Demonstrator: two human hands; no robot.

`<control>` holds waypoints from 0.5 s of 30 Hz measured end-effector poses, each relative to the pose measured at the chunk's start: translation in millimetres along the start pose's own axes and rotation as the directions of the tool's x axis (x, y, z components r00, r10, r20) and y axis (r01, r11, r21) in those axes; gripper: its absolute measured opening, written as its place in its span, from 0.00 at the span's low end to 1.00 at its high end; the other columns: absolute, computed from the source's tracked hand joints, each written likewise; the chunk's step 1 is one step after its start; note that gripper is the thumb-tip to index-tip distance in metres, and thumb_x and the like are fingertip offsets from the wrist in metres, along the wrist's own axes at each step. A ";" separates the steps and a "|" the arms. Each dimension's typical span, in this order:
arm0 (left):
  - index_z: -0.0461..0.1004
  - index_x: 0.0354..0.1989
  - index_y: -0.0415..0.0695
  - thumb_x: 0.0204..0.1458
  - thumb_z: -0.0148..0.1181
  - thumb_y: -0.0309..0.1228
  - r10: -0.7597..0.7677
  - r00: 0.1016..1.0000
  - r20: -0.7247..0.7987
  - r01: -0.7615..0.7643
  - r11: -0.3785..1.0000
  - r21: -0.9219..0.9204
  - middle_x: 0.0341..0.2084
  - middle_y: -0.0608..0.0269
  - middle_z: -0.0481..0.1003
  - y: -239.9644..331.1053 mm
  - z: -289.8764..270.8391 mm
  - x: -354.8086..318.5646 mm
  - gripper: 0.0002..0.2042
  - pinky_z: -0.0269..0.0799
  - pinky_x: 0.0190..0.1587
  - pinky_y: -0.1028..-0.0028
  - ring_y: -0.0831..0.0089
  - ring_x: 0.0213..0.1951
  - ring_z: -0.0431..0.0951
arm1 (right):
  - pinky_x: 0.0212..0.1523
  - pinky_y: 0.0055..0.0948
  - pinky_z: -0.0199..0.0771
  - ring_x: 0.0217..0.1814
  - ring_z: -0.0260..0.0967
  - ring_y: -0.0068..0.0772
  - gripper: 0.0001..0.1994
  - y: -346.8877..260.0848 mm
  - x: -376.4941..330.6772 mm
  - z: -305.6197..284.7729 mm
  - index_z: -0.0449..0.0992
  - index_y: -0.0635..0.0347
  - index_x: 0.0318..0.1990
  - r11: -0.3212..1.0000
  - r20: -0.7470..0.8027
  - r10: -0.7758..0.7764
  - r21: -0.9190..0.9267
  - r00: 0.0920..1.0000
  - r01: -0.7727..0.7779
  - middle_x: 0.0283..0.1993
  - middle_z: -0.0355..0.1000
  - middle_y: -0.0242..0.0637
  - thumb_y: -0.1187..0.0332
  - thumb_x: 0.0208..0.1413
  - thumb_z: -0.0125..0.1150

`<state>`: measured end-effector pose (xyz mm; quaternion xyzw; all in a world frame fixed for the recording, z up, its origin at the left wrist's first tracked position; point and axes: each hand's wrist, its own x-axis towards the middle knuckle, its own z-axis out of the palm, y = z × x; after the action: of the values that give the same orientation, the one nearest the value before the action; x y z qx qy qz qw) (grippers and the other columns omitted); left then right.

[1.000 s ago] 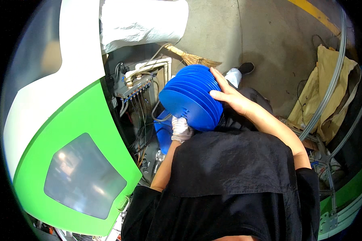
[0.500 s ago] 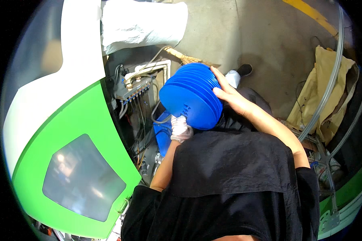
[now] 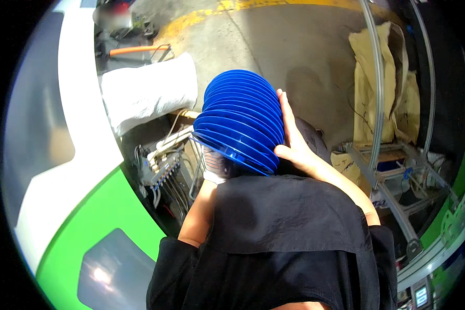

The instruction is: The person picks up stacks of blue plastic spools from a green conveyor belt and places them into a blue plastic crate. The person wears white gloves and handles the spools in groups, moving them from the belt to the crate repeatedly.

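A thick stack of round blue plastic discs [image 3: 237, 116] is held in front of my body, tilted so that their edges fan out. My left hand [image 3: 215, 166], in a white and dark glove, supports the stack from its near left underside, its fingers mostly hidden behind the lowest disc. Against the right side of the stack presses my bare right hand [image 3: 295, 144], thumb low and fingers stretched along the rims. Between them the two hands carry the whole stack.
A machine with a green and white door [image 3: 70, 217] stands at left, beside hoses and a manifold [image 3: 165, 168]. Beyond lies a white sack [image 3: 150, 90]. On the right are a metal frame [image 3: 392, 181] and a beige cloth [image 3: 367, 98].
The stack has tipped, so the rims show more and the flat front face less. My left hand has shifted lower left relative to it. The whole view has turned, bringing more floor into sight.
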<state>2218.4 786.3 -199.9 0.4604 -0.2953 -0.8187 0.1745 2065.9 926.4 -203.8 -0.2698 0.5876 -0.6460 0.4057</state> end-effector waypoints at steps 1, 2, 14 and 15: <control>0.68 0.48 0.43 0.50 0.58 0.28 0.173 0.973 0.152 -0.224 0.865 0.449 0.42 0.61 0.73 -20.5 -36.2 23.3 0.15 0.69 0.47 0.67 0.66 0.43 0.73 | 0.68 0.45 0.25 0.74 0.19 0.46 0.59 -2.8 -4.8 -3.3 0.27 0.56 0.68 1.000 -0.038 -0.010 -0.016 0.999 0.009 0.71 0.22 0.49 0.29 0.39 0.52; 0.67 0.49 0.43 0.51 0.56 0.29 0.123 0.973 0.197 -0.197 0.887 0.417 0.44 0.61 0.72 -27.6 -42.3 34.8 0.16 0.68 0.48 0.68 0.67 0.45 0.72 | 0.68 0.45 0.24 0.74 0.18 0.46 0.59 -2.2 -9.5 -7.9 0.28 0.57 0.68 0.999 -0.076 -0.033 -0.038 0.997 0.030 0.72 0.22 0.49 0.29 0.39 0.52; 0.50 0.64 0.48 0.55 0.49 0.23 -0.089 0.936 0.340 -0.147 0.779 0.609 0.53 0.59 0.65 -23.2 42.9 30.6 0.27 0.69 0.52 0.70 0.69 0.50 0.68 | 0.69 0.42 0.28 0.74 0.24 0.43 0.59 22.6 -67.5 -32.7 0.25 0.55 0.67 0.944 -0.428 0.130 0.329 0.894 0.020 0.71 0.24 0.47 0.27 0.40 0.48; 0.49 0.65 0.48 0.54 0.51 0.23 -0.093 0.950 0.299 -0.108 0.800 0.591 0.52 0.59 0.65 -23.8 54.5 27.0 0.29 0.69 0.51 0.71 0.69 0.50 0.68 | 0.69 0.42 0.29 0.73 0.25 0.43 0.59 25.7 -71.3 -33.7 0.25 0.55 0.68 0.928 -0.441 0.155 0.373 0.884 0.024 0.71 0.25 0.47 0.27 0.40 0.48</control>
<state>2157.5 807.0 -210.9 0.3549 -0.5648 -0.7445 -0.0262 2080.9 1005.1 -225.3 -0.0068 0.5446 -0.7757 0.3190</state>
